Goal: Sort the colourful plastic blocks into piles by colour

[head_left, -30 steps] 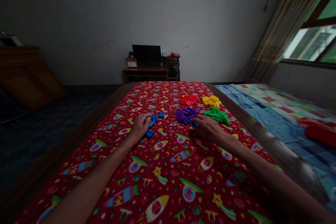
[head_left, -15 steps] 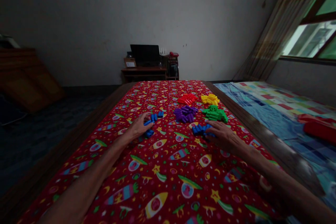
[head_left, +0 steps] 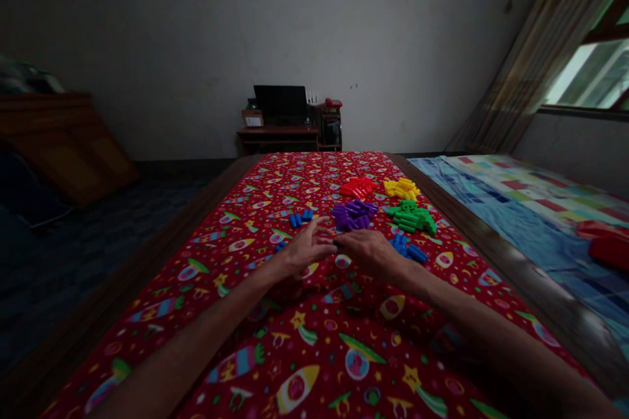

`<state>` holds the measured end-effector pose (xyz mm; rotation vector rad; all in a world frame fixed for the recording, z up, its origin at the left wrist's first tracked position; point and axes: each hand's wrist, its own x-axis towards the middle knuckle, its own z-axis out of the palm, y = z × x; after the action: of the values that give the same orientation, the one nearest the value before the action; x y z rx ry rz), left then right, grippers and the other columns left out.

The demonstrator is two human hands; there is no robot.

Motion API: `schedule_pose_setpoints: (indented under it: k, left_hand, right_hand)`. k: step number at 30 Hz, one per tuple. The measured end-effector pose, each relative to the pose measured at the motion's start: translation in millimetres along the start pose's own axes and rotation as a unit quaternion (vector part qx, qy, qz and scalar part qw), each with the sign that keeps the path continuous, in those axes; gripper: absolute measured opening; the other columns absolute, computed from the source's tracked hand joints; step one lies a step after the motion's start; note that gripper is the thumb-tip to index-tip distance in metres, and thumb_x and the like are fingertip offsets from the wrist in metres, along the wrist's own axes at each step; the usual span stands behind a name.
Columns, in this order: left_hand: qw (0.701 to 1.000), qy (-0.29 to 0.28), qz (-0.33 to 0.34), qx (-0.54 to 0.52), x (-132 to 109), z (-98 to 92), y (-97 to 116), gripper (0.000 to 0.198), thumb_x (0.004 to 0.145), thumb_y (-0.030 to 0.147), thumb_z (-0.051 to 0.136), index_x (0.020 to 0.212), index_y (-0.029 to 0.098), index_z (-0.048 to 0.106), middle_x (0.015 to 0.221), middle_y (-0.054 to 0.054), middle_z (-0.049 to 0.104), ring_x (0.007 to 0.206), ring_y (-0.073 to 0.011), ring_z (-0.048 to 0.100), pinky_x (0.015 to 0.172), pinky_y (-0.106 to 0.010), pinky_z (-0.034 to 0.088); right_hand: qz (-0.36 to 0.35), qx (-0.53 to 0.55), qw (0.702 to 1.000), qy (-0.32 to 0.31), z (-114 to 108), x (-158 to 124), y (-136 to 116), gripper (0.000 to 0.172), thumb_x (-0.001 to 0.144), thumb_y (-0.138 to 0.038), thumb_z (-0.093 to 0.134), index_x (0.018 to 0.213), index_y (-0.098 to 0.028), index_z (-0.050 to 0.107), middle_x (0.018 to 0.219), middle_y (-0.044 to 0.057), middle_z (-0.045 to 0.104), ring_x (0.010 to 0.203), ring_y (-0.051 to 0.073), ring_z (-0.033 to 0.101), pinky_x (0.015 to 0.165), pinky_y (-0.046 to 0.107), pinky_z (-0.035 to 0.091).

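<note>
My left hand (head_left: 305,250) and my right hand (head_left: 369,251) meet fingertip to fingertip on the red rocket-print cloth (head_left: 314,340), just in front of the purple pile (head_left: 354,215). The left fingers are drawn together; what they hold is hidden in the dim light. The right hand lies palm down with its fingers stretched toward the left hand. A small blue pile (head_left: 409,249) sits right beside the right hand. Two or three loose blue pieces (head_left: 300,217) lie beyond the left hand, and one blue piece (head_left: 280,247) lies by its wrist.
Red (head_left: 358,187), yellow (head_left: 401,188) and green (head_left: 411,217) piles lie behind the purple one. The table's wooden edge (head_left: 491,242) runs along the right, with a patchwork bedspread (head_left: 521,203) beyond. A desk with a dark monitor (head_left: 281,105) stands at the far wall.
The right hand dragged blue pieces out of the purple pile toward me, left them in a pile and moved left. The left hand left the scattered blue pieces and moved right to meet it.
</note>
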<state>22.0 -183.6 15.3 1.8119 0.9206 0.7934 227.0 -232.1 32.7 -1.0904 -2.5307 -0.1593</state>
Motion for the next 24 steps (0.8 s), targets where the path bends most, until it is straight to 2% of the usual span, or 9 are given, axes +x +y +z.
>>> schedule_pose_setpoints:
  k: [3,5,8,10,13,16,20,22,24]
  left_hand:
    - [0.977,0.104,0.074,0.173,4.7,-25.6,-7.9,0.049,0.078,0.042,0.061,0.120,0.018,0.056,0.123,-0.014,0.059,0.116,-0.0285,0.056,0.099,-0.046,0.046]
    - [0.948,0.164,0.081,0.260,12.3,-44.9,-18.7,0.043,0.082,0.039,0.054,0.117,0.014,0.059,0.125,-0.016,0.058,0.121,-0.0300,0.053,0.105,-0.047,0.040]
    - [0.933,0.169,0.051,0.314,29.9,-58.9,-36.9,0.047,0.083,0.038,0.050,0.123,0.013,0.057,0.131,-0.017,0.056,0.128,-0.0307,0.047,0.109,-0.047,0.035]
    - [0.932,0.137,0.040,0.332,43.2,-57.8,-46.1,0.051,0.079,0.039,0.057,0.124,0.016,0.058,0.132,-0.014,0.057,0.130,-0.0312,0.045,0.110,-0.048,0.033]
    - [0.933,0.082,0.062,0.344,58.2,-51.7,-52.1,0.047,0.073,0.037,0.064,0.116,0.019,0.064,0.125,-0.012,0.063,0.124,-0.0303,0.052,0.106,-0.045,0.038]
    - [0.931,0.092,0.079,0.345,61.4,-48.7,-46.2,0.034,0.076,0.033,0.061,0.107,0.021,0.068,0.113,-0.010,0.069,0.111,-0.0278,0.061,0.099,-0.041,0.044]
    - [0.946,0.142,0.037,0.289,52.3,-35.5,-17.1,0.043,0.073,0.034,0.067,0.115,0.021,0.063,0.103,-0.009,0.073,0.098,-0.0276,0.066,0.089,-0.040,0.050]
    - [0.973,0.110,0.031,0.201,45.9,-17.5,1.3,0.058,0.072,0.040,0.070,0.125,0.020,0.056,0.096,-0.007,0.073,0.091,-0.0263,0.068,0.084,-0.038,0.052]
    - [0.996,0.033,0.022,0.078,39.5,5.4,17.3,0.071,0.074,0.049,0.068,0.134,0.017,0.047,0.087,-0.006,0.073,0.084,-0.0241,0.069,0.076,-0.035,0.053]
  right_hand:
    - [0.155,-0.093,0.983,-0.027,-27.5,-12.8,26.0,0.022,0.092,-0.019,0.048,0.102,-0.018,0.068,0.091,0.010,0.072,0.079,0.017,0.066,0.068,0.024,0.044]
    - [0.242,-0.133,0.959,-0.063,-43.6,-23.0,43.2,0.025,0.092,-0.020,0.046,0.103,-0.019,0.068,0.091,0.009,0.072,0.077,0.018,0.066,0.064,0.024,0.042]
    - [0.284,-0.147,0.939,-0.127,-52.8,-34.3,57.4,0.024,0.091,-0.023,0.048,0.100,-0.020,0.069,0.089,0.008,0.072,0.075,0.018,0.066,0.059,0.023,0.038]
    - [0.278,-0.142,0.938,-0.153,-51.4,-36.8,57.9,0.021,0.091,-0.025,0.050,0.095,-0.020,0.069,0.087,0.008,0.072,0.075,0.017,0.065,0.057,0.023,0.035]
    - [0.260,-0.136,0.942,-0.164,-50.8,-34.8,52.7,0.027,0.094,-0.033,0.047,0.087,-0.019,0.069,0.084,0.009,0.071,0.071,0.016,0.064,0.055,0.023,0.032]
    - [0.252,-0.137,0.948,-0.142,-56.4,-31.8,51.5,0.031,0.095,-0.032,0.044,0.085,-0.017,0.069,0.078,0.010,0.070,0.065,0.015,0.063,0.052,0.024,0.030]
    - [0.224,-0.078,0.971,-0.033,-57.1,-31.3,53.8,0.033,0.095,-0.030,0.041,0.090,-0.015,0.070,0.069,0.008,0.068,0.058,0.014,0.059,0.054,0.024,0.033]
    - [0.156,-0.004,0.987,0.041,-51.1,-30.4,48.1,0.030,0.094,-0.030,0.044,0.107,-0.016,0.067,0.080,0.009,0.071,0.066,0.015,0.062,0.060,0.023,0.039]
    - [0.062,0.069,0.992,0.087,-44.0,-27.7,36.6,0.034,0.093,-0.031,0.050,0.122,-0.017,0.059,0.100,0.011,0.071,0.080,0.015,0.065,0.069,0.024,0.044]
